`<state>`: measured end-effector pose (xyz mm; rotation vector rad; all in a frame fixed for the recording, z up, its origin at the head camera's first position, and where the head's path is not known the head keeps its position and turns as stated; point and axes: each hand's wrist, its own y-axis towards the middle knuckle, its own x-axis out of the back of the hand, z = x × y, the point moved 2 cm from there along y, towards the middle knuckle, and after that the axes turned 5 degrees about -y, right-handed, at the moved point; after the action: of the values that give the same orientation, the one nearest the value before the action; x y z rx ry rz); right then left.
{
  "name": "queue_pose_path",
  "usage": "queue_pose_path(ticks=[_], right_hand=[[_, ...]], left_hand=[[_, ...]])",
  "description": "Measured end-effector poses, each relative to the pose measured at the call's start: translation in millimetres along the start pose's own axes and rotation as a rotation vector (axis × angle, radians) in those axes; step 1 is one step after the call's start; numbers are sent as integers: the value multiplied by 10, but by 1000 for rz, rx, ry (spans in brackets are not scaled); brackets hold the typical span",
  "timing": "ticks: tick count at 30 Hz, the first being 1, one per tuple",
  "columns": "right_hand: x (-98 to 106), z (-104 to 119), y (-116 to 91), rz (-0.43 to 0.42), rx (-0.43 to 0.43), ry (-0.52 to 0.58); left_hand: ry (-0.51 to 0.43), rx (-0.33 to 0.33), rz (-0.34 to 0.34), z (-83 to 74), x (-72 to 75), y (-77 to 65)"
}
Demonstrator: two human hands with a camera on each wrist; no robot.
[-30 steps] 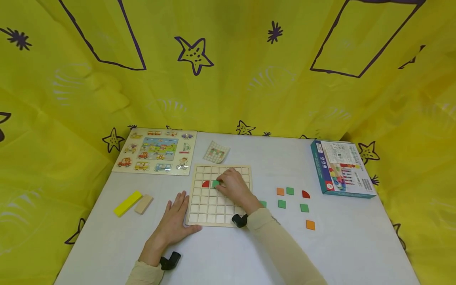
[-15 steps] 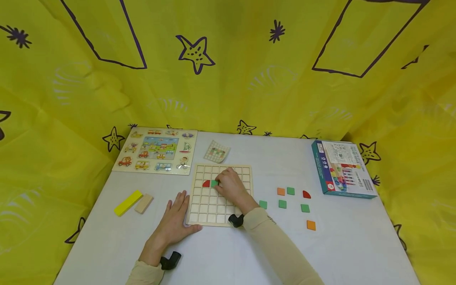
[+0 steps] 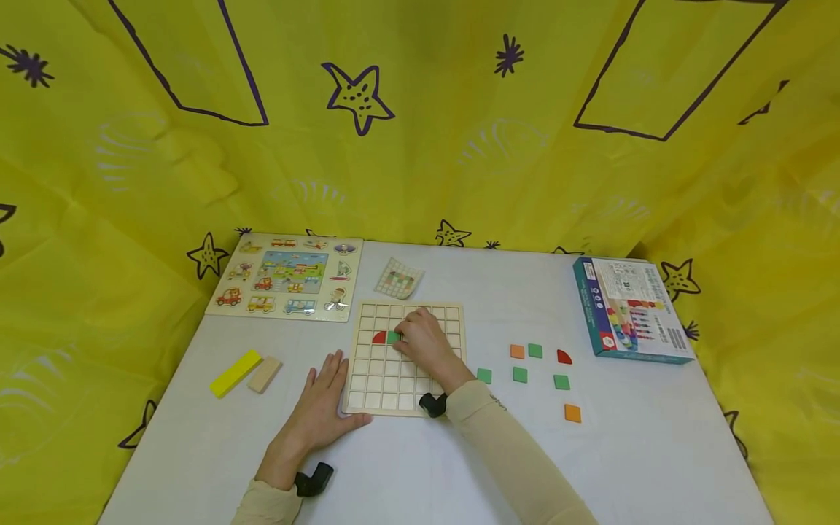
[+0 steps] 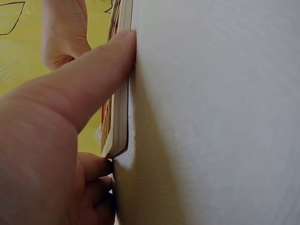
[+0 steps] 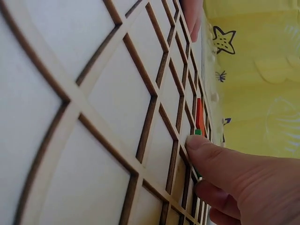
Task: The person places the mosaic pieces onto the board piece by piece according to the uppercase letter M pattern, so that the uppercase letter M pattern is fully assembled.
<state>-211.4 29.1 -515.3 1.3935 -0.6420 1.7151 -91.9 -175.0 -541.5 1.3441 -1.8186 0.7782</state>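
Tile (image 3: 392, 337) | green, thin, partly covered | right fingers (image 5: 216, 197) pinching it | left fingers (image 3: 328, 377) outstretched

The head view looks forward and down from above the near side of the grid board (image 3: 380, 385), farthest off. The left wrist view looks sideways, close at its edge; the right wrist view, low over it, shares the red piece (image 3: 379, 337) with the head view.
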Motion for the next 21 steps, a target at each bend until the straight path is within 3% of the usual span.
queue_pose_path(ticks=[6, 21], right_hand=[[17, -17, -16, -14, 11, -27], [246, -300, -265, -61, -53, 64]], left_hand=[[4, 9, 11, -2, -5, 16], [-6, 2, -7, 4, -21, 8]])
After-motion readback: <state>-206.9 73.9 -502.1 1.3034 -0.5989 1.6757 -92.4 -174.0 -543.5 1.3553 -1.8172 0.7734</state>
